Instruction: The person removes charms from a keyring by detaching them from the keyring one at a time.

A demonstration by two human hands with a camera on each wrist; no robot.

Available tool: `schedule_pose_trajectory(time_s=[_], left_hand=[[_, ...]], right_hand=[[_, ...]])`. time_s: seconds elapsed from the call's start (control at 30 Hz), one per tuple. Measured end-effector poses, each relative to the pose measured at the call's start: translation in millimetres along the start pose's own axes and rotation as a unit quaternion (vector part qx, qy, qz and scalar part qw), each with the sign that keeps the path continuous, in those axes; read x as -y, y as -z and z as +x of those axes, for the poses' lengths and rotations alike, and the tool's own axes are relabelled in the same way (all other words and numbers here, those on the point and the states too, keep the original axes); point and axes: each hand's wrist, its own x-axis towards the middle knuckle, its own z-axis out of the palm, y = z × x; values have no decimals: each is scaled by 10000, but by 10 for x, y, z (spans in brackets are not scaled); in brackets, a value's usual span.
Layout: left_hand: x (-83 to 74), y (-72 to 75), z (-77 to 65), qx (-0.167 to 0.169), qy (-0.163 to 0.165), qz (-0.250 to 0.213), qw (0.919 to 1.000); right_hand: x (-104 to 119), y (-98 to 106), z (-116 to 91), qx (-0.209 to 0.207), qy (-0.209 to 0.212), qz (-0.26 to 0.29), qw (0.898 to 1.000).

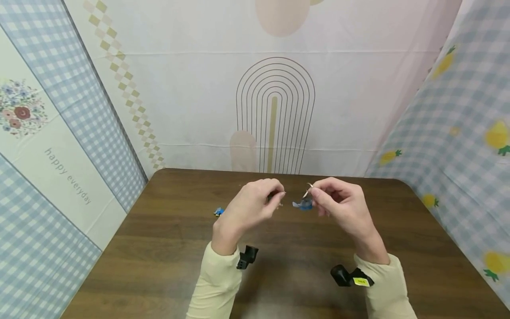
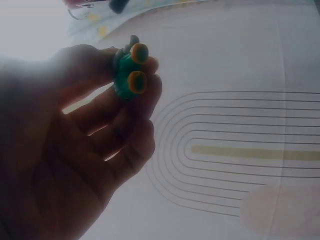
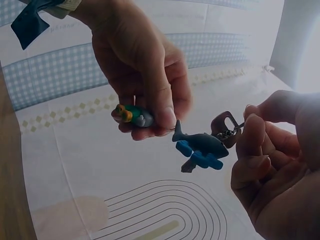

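My left hand (image 1: 251,201) pinches a small green and grey figurine (image 3: 137,116) with two round orange-rimmed parts on its end. In the left wrist view the figurine (image 2: 130,72) sticks up past the fingertips. To its right, my right hand (image 1: 342,204) grips the metal ring end of a keychain between thumb and forefinger. From that hand hangs a blue-grey shark charm (image 3: 202,144) with a bright blue wavy piece under it. A short chain (image 3: 227,134) and a dark looped tag sit beside it. The shark's tail is right at the left thumb tip.
A small blue and yellow object (image 1: 218,212) lies on the brown wooden table (image 1: 167,248), just left of the left hand. Patterned cloths hang behind the table (image 1: 191,110) and along both sides. Each wrist wears a black camera (image 1: 248,257).
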Motion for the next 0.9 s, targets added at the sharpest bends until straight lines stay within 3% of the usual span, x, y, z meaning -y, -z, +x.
schedule_pose_trajectory(time_s=[0.27,0.5,0.9], left_hand=[[105,-90,21,115,173,-124,9997],[279,-237,31,488,691,-354,9958],[617,-584,5,1324,1752,-449,9745]], right_hand=[[-1,16,6,57,-163,-140,9998],[-13,20,2,159,-241,-208,9994],[-40,10,8,180,-315,-357,9987]])
